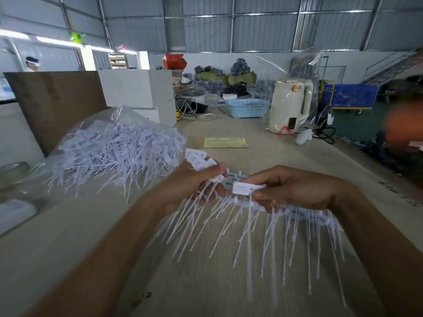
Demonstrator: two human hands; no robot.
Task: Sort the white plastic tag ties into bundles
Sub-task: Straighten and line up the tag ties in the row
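Over the bench [286, 156], the left hand [194, 184] clutches a gathered bunch of tag ties [201, 161] while the right hand [290, 188] pinches a strip of ties [247, 188], seemingly mid-gathering; next, probably, adding one to the bunch.

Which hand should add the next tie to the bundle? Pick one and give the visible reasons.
Probably the right hand: it pinches a single tag tie by its flat head, right beside the bundle. The left hand is already full, gripping that bundle with tails fanning down, so it should just hold steady.
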